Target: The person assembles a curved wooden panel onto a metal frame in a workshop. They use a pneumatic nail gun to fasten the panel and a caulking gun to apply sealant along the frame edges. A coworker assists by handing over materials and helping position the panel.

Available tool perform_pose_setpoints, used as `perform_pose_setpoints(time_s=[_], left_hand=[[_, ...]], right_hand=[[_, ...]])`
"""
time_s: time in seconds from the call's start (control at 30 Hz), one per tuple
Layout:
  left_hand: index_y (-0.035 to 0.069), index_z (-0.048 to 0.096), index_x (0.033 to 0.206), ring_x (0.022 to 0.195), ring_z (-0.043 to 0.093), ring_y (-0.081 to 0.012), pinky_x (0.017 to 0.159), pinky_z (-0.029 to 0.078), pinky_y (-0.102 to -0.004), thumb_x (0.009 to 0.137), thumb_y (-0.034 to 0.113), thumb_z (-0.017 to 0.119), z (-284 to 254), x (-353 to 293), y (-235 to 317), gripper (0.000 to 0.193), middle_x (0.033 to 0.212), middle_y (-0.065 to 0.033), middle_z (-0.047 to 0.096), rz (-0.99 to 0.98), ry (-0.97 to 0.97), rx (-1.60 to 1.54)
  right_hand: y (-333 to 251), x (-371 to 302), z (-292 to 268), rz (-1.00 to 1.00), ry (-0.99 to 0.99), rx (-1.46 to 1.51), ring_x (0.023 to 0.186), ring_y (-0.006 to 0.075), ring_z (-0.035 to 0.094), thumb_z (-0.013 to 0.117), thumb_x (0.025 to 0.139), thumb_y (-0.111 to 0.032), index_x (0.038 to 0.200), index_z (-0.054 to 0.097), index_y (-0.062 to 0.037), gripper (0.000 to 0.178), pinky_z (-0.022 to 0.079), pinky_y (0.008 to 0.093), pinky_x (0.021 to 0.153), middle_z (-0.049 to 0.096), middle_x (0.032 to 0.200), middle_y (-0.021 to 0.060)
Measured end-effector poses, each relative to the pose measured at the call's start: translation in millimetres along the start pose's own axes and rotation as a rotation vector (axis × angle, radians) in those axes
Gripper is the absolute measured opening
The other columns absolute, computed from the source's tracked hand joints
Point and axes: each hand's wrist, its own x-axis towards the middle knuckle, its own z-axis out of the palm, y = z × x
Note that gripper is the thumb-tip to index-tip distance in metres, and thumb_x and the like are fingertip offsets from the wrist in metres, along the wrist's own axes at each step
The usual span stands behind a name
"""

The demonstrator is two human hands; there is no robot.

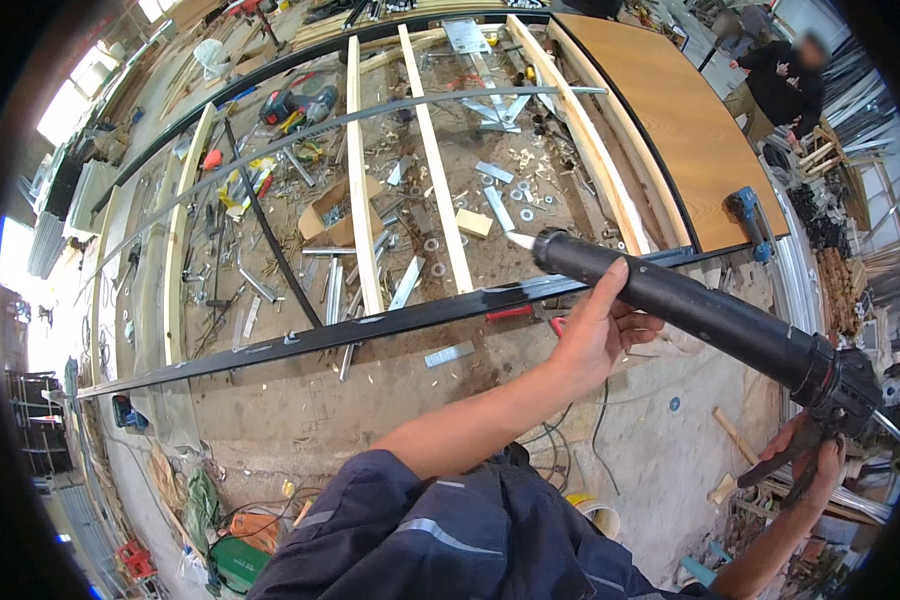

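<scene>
A black caulking gun (710, 305) is held aslant across the right half of the frame, its white nozzle (521, 241) turned to the upper left. At the lower right, its handle is grasped by the right hand (815, 465), the fingers being closed about the grip and levers. Nearer the centre, the barrel is touched by the left hand (602, 335): the thumb is laid along its side and the other fingers are half curled below; whether the barrel is clenched there cannot be told.

The upper half of the frame is filled by a large black frame (390, 328), crossed by pale wooden battens (438, 165). At its upper right, a wood-coloured panel (635, 100) is set, with a blue power tool (748, 222) seen at the panel's right edge. Inside the black frame, an open cardboard box (322, 222) is surrounded by scattered metal pieces and washers. Below the near bar, a flat metal plate (450, 354) and a red-handled tool (510, 313) are seen on the floor (670, 460). A green case (238, 565) is placed at the lower left. In the upper right, another person (782, 92) in dark clothing is seen.
</scene>
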Motion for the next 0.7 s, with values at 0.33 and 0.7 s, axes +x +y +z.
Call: perform_pose_setpoints(time_s=[0.33, 0.7], left_hand=[[0.006, 0.061, 0.113, 0.083, 0.067, -0.0204, 0.077, 0.056, -0.0343, 0.099, 0.056, 0.053, -45.6, -63.9, 19.4, 0.053, 0.095, -0.0105, 0.067, -0.060, 0.052, 0.017], [0.001, 0.061, 0.108, 0.078, 0.067, -0.0207, 0.072, 0.057, -0.0338, 0.095, 0.058, 0.058, -79.0, -12.6, 89.8, 0.058, 0.088, -0.0124, 0.066, 0.032, 0.099, 0.040]], right_hand=[[8.4, -26.1, 48.8, 0.102, -0.017, -0.017, 0.058, 0.0341, 0.066, 0.062, 0.089, -0.059, 0.112, 0.053, 0.0097, 0.074, 0.055, 0.0444, 0.051, 0.062, 0.071, 0.0206], [28.7, -3.4, 150.8, 0.066, 0.037, 0.111, 0.058, 0.0281, 0.063, 0.053, 0.100, -0.046, 0.119, 0.050, 0.0014, 0.051, 0.055, 0.0423, 0.056, 0.062, 0.075, 0.0155]])
